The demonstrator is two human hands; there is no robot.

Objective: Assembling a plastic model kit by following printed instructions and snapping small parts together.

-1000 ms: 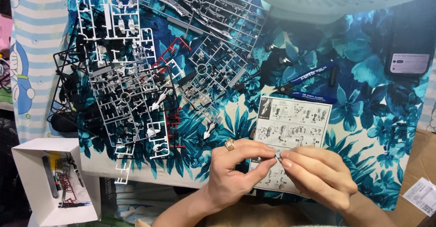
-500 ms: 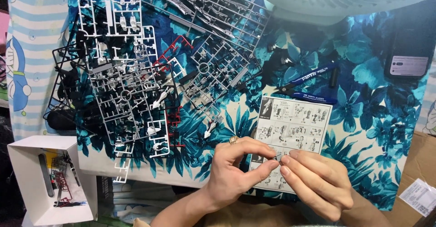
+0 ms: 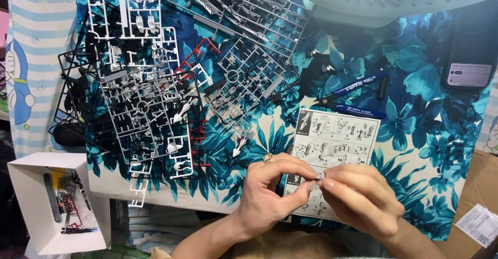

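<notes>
Head view: one tiny part (image 3: 316, 178) is pinched between left hand (image 3: 270, 191) and right hand (image 3: 360, 199) fingertips, over one instruction sheet (image 3: 337, 140) at the table's near edge.

Blue floral cloth (image 3: 415, 150), plastic part frames (image 3: 140, 98), instruction sheet (image 3: 337, 140), blue-handled nippers (image 3: 358, 85)

White, grey and red model-kit sprues (image 3: 140, 88) lie spread over the blue floral cloth (image 3: 425, 114). Blue-handled nippers (image 3: 353, 95) rest above them, a dark phone (image 3: 469, 51) far right, a white box (image 3: 31, 207) lower left.
</notes>
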